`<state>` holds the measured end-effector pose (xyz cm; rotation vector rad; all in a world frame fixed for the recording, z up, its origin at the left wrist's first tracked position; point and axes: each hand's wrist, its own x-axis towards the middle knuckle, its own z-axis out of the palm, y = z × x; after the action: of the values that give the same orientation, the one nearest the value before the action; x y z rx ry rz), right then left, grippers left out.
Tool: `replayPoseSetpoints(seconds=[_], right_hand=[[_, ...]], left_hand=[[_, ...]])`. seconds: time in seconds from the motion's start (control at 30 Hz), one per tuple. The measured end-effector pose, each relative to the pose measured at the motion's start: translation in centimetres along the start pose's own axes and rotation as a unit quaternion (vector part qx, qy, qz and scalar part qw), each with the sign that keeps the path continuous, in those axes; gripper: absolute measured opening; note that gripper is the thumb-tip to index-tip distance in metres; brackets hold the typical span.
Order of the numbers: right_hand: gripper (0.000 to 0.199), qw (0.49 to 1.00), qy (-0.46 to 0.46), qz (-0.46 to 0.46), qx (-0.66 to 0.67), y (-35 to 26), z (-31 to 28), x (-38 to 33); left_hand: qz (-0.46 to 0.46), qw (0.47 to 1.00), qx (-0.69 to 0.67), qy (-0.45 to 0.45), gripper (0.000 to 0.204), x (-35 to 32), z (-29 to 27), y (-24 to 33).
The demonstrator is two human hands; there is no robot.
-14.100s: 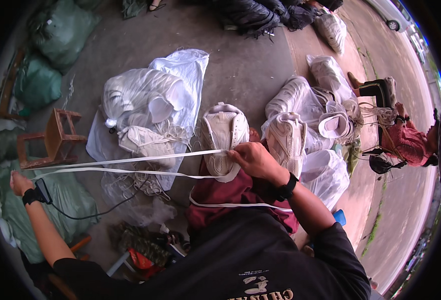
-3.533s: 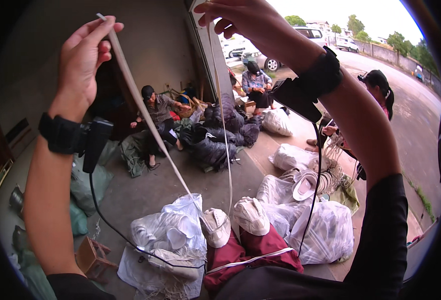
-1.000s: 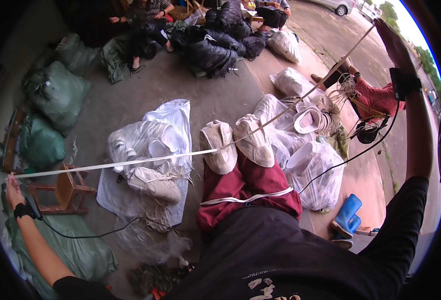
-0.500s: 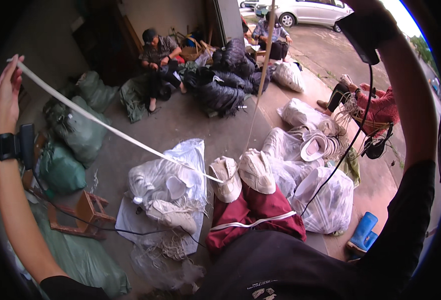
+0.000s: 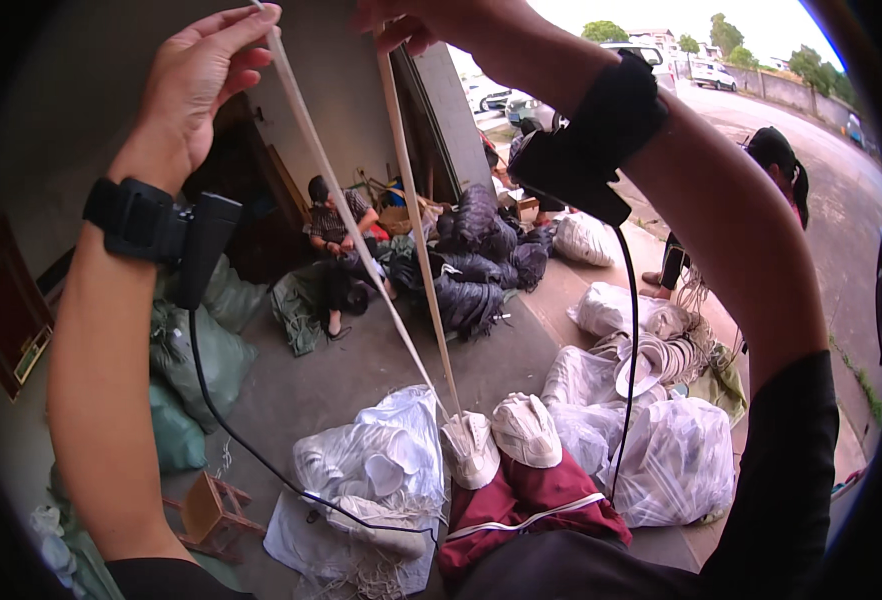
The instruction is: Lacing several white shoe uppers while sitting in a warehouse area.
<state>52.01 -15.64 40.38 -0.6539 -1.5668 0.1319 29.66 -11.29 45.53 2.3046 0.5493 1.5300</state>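
Note:
Both my arms are raised, and a long white shoelace (image 5: 349,215) hangs in two strands from my hands to a white sneaker (image 5: 470,450). My left hand (image 5: 196,85) pinches one strand near its tip between thumb and fingers. At the upper edge my right hand (image 5: 441,22), slightly blurred and partly cut off, has its fingers closed on the other strand. Beside the first sneaker is a second white sneaker (image 5: 526,430); both are at the far end of my maroon trousers (image 5: 521,510). Another white lace (image 5: 536,516) lies across my thighs. Each wrist wears a black strapped device.
Left of the shoes, bagged white shoes (image 5: 366,465) lie on a white sheet by a wooden stool (image 5: 211,510). Clear plastic bags (image 5: 676,465) stand right. Green sacks (image 5: 196,365) are at left. Co-workers (image 5: 346,230) sit behind black bundles (image 5: 476,290) and at right.
My left hand has moved right and upward with its strand, and my right hand has swung left. The two strands are now closer together and steeper. The view has tilted up.

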Motion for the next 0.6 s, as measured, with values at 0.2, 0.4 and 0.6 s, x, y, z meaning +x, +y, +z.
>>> replayPoseSetpoints(seconds=[0.2, 0.4, 0.6], right_hand=[[0.022, 0.999, 0.016, -0.031, 0.018, -1.1, 0.3, -1.1], [0.024, 0.999, 0.032, -0.012, 0.005, -1.2, -0.6, -0.5], [0.022, 0.997, 0.005, -0.024, 0.079, -1.3, -1.9, -0.9]], left_hand=[[0.021, 0.999, -0.014, -0.037, 0.021, 0.1, 3.9, 1.5], [0.004, 0.998, -0.035, -0.044, 0.018, 0.3, 5.5, 2.5], [-0.018, 0.997, -0.031, -0.075, 0.019, 0.8, 6.3, 3.4]])
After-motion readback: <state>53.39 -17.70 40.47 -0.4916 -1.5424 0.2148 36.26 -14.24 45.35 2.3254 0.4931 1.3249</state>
